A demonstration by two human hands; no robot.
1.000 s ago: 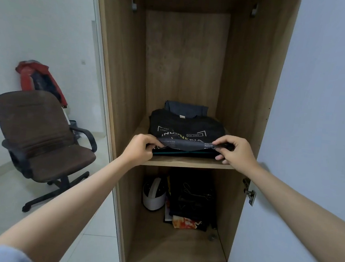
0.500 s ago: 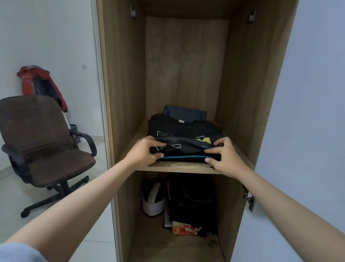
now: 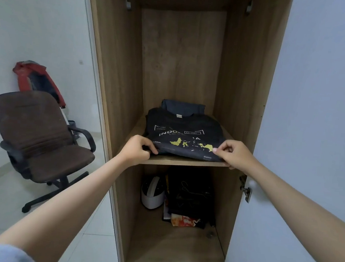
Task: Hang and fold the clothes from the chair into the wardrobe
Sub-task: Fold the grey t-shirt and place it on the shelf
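The left hand and right hand are pinching the front corners of the folded shirt, which is lying on the wardrobe shelf between them, its front edge running hand to hand.

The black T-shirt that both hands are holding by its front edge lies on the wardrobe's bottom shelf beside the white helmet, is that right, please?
Not quite: the T-shirt lies on the upper shelf, as the head view shows. Both the left hand and right hand do hold its front edge; the helmet sits a shelf below.
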